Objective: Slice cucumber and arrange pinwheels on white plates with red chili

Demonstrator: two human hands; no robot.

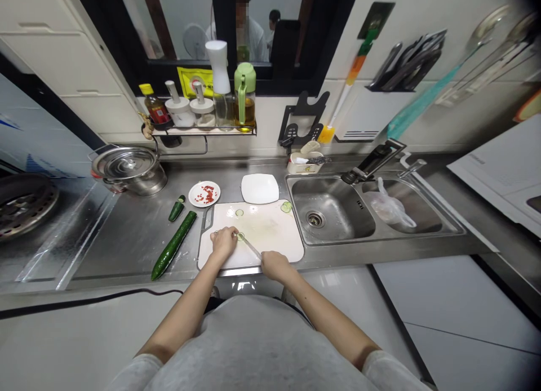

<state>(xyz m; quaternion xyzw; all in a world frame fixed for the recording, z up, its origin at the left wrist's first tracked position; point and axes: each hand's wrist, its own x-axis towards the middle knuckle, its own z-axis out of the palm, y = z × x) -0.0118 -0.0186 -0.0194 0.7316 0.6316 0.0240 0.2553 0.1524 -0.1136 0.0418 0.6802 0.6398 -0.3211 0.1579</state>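
On the white cutting board [266, 241], my left hand [224, 243] has its fingers bent together at the edge of a thin cucumber slice [240, 236]. My right hand [275, 266] grips a knife [251, 247] by its handle, which the fist hides. The blade slants up and left, its tip by that slice. Farther back lies a single cucumber slice [239, 213], and a small pile of cucumber slices [286, 207] sits at the board's back right corner. Left of the board rest a long whole cucumber [174, 247] and a short cut cucumber piece [176, 208].
Behind the board stand a plate of chopped red bits [192, 194] and a white square plate [260, 188]. A double sink [329, 210] adjoins on the right, with a plastic bag [391, 205] inside. A lidded steel pot [146, 177] and a condiment rack [203, 133] are at left.
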